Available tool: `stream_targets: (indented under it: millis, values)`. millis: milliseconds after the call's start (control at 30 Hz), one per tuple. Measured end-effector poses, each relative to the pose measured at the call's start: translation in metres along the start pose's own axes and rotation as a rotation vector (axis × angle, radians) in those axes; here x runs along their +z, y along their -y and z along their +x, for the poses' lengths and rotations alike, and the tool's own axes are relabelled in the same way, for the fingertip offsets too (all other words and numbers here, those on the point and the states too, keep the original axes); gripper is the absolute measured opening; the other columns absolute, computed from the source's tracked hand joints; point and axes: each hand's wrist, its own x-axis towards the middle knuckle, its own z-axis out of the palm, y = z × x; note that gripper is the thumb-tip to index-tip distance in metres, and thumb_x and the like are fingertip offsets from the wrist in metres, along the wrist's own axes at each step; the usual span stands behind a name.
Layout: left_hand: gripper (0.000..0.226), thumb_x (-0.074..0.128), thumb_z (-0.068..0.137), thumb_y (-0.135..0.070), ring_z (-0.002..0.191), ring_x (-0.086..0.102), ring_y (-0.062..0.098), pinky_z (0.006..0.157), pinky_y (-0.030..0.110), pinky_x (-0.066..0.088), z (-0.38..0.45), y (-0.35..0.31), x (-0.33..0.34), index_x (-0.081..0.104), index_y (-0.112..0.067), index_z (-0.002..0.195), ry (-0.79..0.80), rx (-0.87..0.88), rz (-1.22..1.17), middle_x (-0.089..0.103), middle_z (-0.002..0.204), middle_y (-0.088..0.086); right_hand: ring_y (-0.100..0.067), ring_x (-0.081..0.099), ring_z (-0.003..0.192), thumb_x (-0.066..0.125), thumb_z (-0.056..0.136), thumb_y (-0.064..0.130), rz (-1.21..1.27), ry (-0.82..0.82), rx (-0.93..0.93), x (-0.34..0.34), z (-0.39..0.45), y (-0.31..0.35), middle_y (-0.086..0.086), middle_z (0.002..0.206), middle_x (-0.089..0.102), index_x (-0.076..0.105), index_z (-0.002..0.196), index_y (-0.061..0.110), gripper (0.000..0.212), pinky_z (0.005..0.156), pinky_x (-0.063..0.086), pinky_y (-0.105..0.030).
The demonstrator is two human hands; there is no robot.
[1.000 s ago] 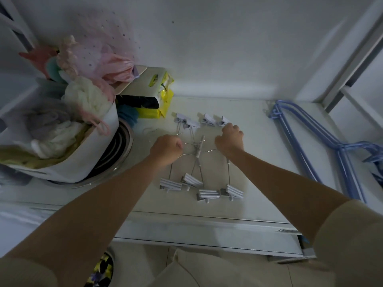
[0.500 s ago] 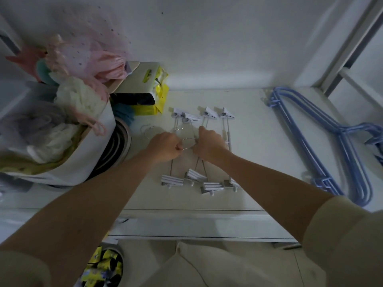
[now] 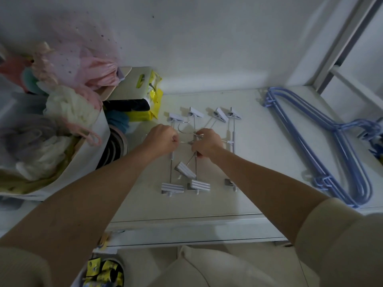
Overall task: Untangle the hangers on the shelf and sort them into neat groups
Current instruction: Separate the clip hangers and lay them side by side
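Your left hand fisted, pinched wire of clip hangers mid-shelf; your right hand curled round same tangle just beside it. Clips fanned out far and near side. Blue hangers stacked well apart at right. Basket of cloth at left.
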Motion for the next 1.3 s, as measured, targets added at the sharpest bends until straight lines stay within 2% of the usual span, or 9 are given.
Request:
stream_targets:
  millis: [100, 267, 433, 533, 733, 867, 1000, 1133, 1300]
  values:
    - [0.016, 0.062, 0.074, -0.012, 0.078, 0.067, 0.027, 0.070, 0.032, 0.054, -0.003, 0.005, 0.003, 0.077, -0.014, 0.077, 0.039, -0.009, -0.038, 0.075, 0.078, 0.007, -0.031, 0.073, 0.087, 0.065, 0.079, 0.003, -0.050, 0.004, -0.020, 0.003, -0.001, -0.001, -0.013, 0.121, 0.064, 0.054, 0.132, 0.015, 0.054, 0.077, 0.061, -0.044]
    - [0.013, 0.062, 0.074, -0.018, 0.077, 0.064, 0.017, 0.071, 0.028, 0.053, -0.007, 0.012, 0.004, 0.074, -0.023, 0.074, 0.075, -0.047, -0.070, 0.068, 0.070, -0.005, -0.025, 0.070, 0.069, 0.061, 0.081, 0.004, -0.084, -0.002, -0.052, 0.006, -0.001, -0.003, -0.009, 0.124, 0.063, 0.057, 0.131, 0.017, 0.051, 0.066, 0.062, -0.034]
    - [0.015, 0.058, 0.074, -0.018, 0.076, 0.064, 0.020, 0.069, 0.029, 0.052, -0.007, 0.015, 0.004, 0.072, -0.024, 0.073, 0.087, -0.023, -0.044, 0.062, 0.065, -0.009, -0.021, 0.068, 0.059, 0.061, 0.084, 0.011, -0.159, -0.017, -0.078, 0.009, -0.002, -0.001, -0.002, 0.101, 0.065, 0.063, 0.119, 0.019, 0.036, 0.054, 0.060, -0.030]
    - [0.016, 0.059, 0.075, -0.019, 0.078, 0.064, 0.019, 0.072, 0.031, 0.054, -0.009, 0.017, 0.008, 0.074, -0.023, 0.079, 0.063, -0.019, -0.031, 0.071, 0.077, -0.005, -0.026, 0.073, 0.070, 0.058, 0.083, 0.010, -0.207, -0.019, -0.091, 0.011, -0.002, 0.000, -0.010, 0.107, 0.068, 0.063, 0.116, 0.015, 0.034, 0.062, 0.063, -0.038]
    - [0.008, 0.069, 0.072, -0.018, 0.073, 0.061, 0.013, 0.067, 0.024, 0.045, -0.009, 0.022, 0.013, 0.075, -0.021, 0.078, 0.015, -0.060, -0.145, 0.065, 0.072, -0.006, -0.028, 0.073, 0.071, 0.058, 0.084, 0.004, -0.146, 0.003, -0.067, 0.008, -0.002, -0.002, -0.014, 0.117, 0.066, 0.062, 0.122, 0.010, 0.038, 0.064, 0.062, -0.037]
    - [0.008, 0.071, 0.072, -0.013, 0.071, 0.061, 0.013, 0.065, 0.022, 0.042, -0.006, 0.018, 0.012, 0.077, -0.015, 0.077, 0.018, -0.088, -0.176, 0.069, 0.072, -0.001, -0.013, 0.063, 0.069, 0.063, 0.083, 0.006, -0.039, 0.004, -0.042, 0.007, 0.001, -0.005, -0.008, 0.127, 0.062, 0.055, 0.131, 0.016, 0.050, 0.049, 0.054, -0.017]
    - [0.010, 0.070, 0.074, -0.014, 0.074, 0.061, 0.013, 0.065, 0.021, 0.040, -0.006, 0.019, 0.013, 0.077, -0.015, 0.081, 0.032, -0.105, -0.170, 0.069, 0.076, -0.001, -0.031, 0.072, 0.078, 0.063, 0.080, 0.005, 0.125, -0.014, 0.025, 0.005, 0.001, -0.010, -0.010, 0.117, 0.062, 0.050, 0.124, 0.018, 0.047, 0.069, 0.062, -0.041]
    - [0.010, 0.069, 0.074, -0.011, 0.076, 0.063, 0.017, 0.066, 0.021, 0.040, -0.006, 0.019, 0.014, 0.076, -0.013, 0.081, 0.027, -0.113, -0.166, 0.071, 0.079, 0.003, -0.019, 0.059, 0.060, 0.056, 0.082, -0.006, 0.303, -0.015, 0.078, -0.002, 0.004, -0.009, -0.008, 0.111, 0.059, 0.049, 0.123, 0.017, 0.048, 0.042, 0.051, -0.020]
    - [0.019, 0.066, 0.078, -0.017, 0.090, 0.065, 0.023, 0.074, 0.026, 0.046, 0.001, 0.016, 0.017, 0.071, -0.016, 0.096, -0.026, -0.218, -0.272, 0.069, 0.091, 0.003, -0.020, 0.058, 0.056, 0.059, 0.081, -0.008, 0.477, 0.026, 0.105, -0.009, 0.006, -0.007, -0.016, 0.090, 0.061, 0.049, 0.120, 0.015, 0.046, 0.068, 0.060, -0.032]
